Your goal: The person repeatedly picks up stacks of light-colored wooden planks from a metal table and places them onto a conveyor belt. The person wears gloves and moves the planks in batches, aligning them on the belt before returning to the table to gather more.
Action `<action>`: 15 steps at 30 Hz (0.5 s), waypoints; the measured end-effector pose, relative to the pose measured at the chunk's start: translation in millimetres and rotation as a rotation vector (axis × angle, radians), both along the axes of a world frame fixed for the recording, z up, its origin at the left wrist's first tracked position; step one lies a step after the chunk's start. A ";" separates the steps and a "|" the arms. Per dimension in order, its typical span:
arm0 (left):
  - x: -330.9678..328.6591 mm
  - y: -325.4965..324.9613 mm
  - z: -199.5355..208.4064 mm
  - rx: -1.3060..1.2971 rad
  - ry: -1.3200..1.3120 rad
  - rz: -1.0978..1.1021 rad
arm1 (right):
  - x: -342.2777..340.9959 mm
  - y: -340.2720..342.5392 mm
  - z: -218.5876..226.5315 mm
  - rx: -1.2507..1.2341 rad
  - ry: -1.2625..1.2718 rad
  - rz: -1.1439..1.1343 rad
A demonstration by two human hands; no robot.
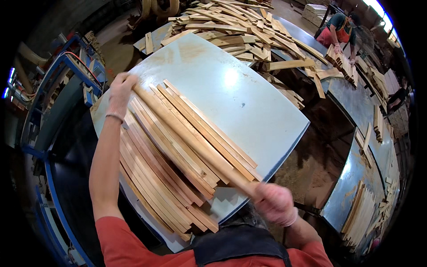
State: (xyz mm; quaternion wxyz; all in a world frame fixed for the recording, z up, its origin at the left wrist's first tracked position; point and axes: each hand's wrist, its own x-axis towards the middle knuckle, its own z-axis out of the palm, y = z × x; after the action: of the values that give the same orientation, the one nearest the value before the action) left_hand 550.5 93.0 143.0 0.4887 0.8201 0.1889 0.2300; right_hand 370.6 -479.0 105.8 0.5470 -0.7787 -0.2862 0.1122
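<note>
A long, pale wooden strip (191,140) spans between my two gloved hands, slanting from upper left to lower right. My left hand (120,95) is closed round its far-left end. My right hand (275,204) grips the near-right end, just past the table's edge, and is slightly blurred. Below the held strip, several more wooden strips (155,182) lie side by side on the pale metal tabletop (209,75), their ends uneven. A few further strips (209,124) lie just beyond the held one, parallel to it.
A large heap of loose wooden strips (235,26) rises behind the table. At the far right a co-worker (340,33) handles a row of wood pieces (342,66) on another metal table (351,104). Stacked strips (358,213) lie at right. A blue metal frame (38,151) stands at left.
</note>
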 end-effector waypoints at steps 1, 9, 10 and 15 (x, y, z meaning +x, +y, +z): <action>15.5 -14.2 5.2 -0.036 -0.022 -0.027 | 9.4 -12.8 -0.7 0.020 -0.052 -0.056; 154.4 -159.0 -67.5 0.552 0.503 -0.119 | 73.8 -93.9 -107.8 -0.104 -0.167 -0.435; 160.9 -169.2 -74.6 0.574 0.591 -0.156 | 74.2 -97.0 -110.6 -0.181 -0.173 -0.448; 164.2 -149.4 -107.8 0.840 0.569 -0.080 | 63.6 -83.2 -94.4 -0.270 -0.203 -0.538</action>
State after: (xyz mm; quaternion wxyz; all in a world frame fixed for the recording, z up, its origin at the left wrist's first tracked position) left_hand 714.7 -56.4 35.2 0.0543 0.9826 0.1743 0.0349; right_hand 434.2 -562.2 11.4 0.4172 -0.8993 -0.1055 -0.0780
